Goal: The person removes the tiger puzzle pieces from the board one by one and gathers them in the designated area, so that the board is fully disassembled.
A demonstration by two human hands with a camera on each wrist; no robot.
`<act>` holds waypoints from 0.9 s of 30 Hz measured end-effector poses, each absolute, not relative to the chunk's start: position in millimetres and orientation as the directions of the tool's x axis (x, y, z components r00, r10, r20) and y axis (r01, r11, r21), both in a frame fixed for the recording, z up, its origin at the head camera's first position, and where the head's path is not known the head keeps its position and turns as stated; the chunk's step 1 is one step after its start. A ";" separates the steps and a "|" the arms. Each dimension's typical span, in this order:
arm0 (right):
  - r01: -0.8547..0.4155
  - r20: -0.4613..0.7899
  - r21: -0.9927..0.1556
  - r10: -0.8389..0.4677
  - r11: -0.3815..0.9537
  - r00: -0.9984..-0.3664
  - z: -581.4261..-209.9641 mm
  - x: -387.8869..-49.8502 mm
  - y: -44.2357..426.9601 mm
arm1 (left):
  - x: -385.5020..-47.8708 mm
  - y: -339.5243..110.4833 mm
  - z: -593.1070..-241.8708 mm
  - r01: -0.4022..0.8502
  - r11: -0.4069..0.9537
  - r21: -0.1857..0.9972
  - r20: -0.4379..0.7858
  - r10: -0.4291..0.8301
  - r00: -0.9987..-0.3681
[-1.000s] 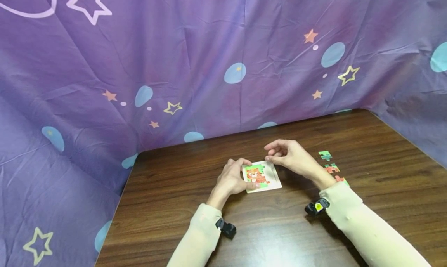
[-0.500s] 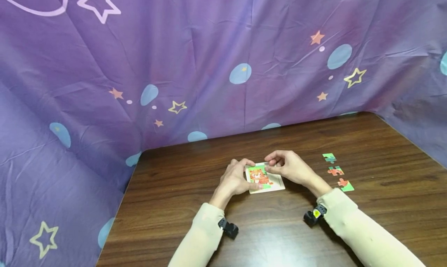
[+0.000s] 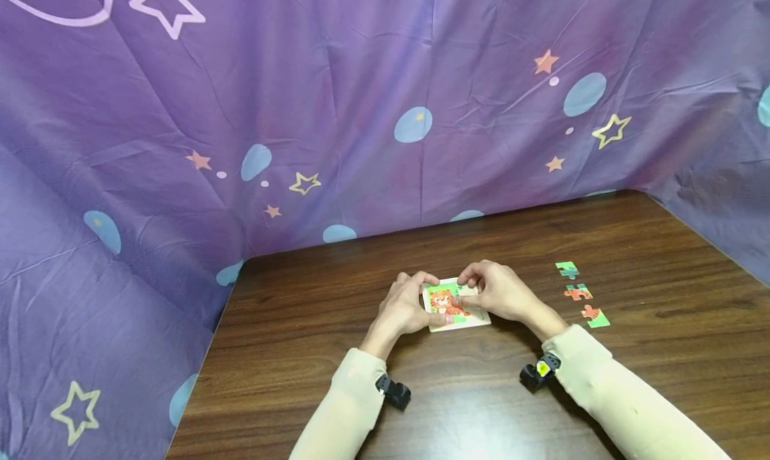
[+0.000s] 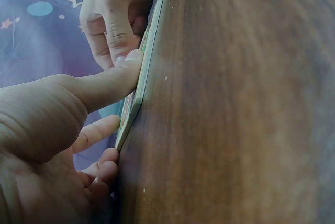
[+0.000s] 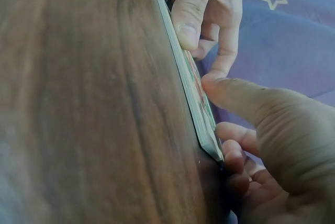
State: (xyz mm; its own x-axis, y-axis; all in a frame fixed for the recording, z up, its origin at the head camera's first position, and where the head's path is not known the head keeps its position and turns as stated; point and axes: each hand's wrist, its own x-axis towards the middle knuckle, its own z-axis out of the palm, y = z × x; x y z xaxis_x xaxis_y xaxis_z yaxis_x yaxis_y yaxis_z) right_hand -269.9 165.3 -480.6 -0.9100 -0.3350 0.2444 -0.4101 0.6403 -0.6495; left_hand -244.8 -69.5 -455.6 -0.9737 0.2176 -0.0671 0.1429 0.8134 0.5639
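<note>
Left hand (image 3: 404, 306): its grip is grasping the tray (image 3: 481, 317), which is lying on the worktop (image 3: 301, 333), thumb on the near edge, fingers at the far one. Right hand (image 3: 502, 290): shifting slightly nearer than half a second ago, its thumb is now touching the tiger picture (image 3: 442, 301), suggesting placing is giving way to pressing; cannot tell whether this grip is holding anything. Three pieces (image 3: 579, 293): lying loose, untouched, so the picture is seemingly staying incomplete.
</note>
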 end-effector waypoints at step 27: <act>-0.396 0.134 -0.648 -0.415 0.650 -0.900 -471.3 -275.5 162.0 | -262.6 -71.0 -481.9 0.119 0.809 0.575 -0.069 0.193 -0.979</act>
